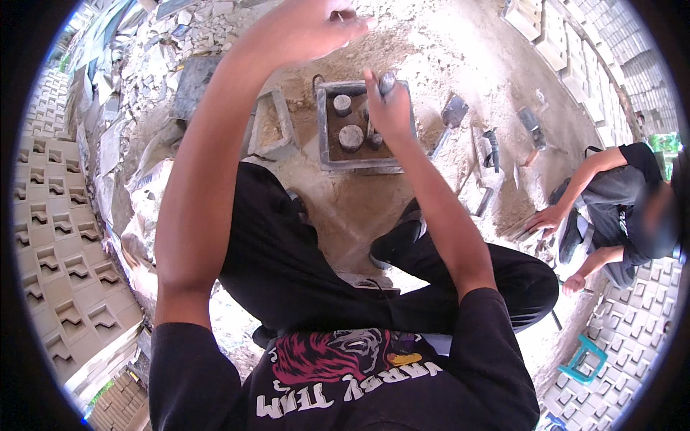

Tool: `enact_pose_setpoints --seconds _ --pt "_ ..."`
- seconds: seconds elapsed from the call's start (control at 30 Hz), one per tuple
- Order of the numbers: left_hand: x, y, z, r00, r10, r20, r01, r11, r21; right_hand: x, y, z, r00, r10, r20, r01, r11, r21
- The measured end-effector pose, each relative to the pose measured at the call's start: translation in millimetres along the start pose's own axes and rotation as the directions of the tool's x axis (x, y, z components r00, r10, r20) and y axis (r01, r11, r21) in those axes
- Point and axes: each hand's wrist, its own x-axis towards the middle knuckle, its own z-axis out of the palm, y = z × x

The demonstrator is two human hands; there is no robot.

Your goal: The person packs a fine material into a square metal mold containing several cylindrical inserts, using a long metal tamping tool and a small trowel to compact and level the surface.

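Note:
Between my feet sits a grey rectangular frame (325, 133) filled with brown, sandy material. Round grey pieces stand in it, among them one cylinder (342, 105) toward the back and a wider one (351, 138) nearer me. My right hand (390, 111) is closed over the frame's right half around a grey metal tool (387, 80) with a rounded end; the hand hides the rest of it and part of the frame. Raised beyond the frame's far left corner, my left hand (320, 32) is blurred and cut by the upper edge, so its grip is unclear.
A smaller frame (287, 122) lies left of the filled one. Rightward on the ground are a trowel (454, 113) and another flat-bladed tool (530, 126). A person (618, 201) crouches at the right, near a teal stool (583, 360). Patterned blocks (61, 237) stack up at the left.

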Motion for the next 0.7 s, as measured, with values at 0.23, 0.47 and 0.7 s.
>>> enact_pose_setpoints --seconds 0.23,0.47,0.7 --pt "0.0 2.4 -6.4 0.999 -0.015 -0.041 0.016 1.0 0.021 -6.1 27.4 11.1 0.994 -0.004 -0.105 0.05 0.898 0.437" --pt "0.3 -19.2 16.4 0.977 0.096 -0.189 -0.072 0.989 0.13 19.0 -3.3 7.1 0.984 0.114 -0.134 -0.027 0.852 0.523" --pt "-13.3 -10.0 5.8 0.976 0.083 -0.2 -0.07 0.995 0.07 58.0 8.9 35.2 0.986 0.073 -0.148 0.012 0.862 0.506"
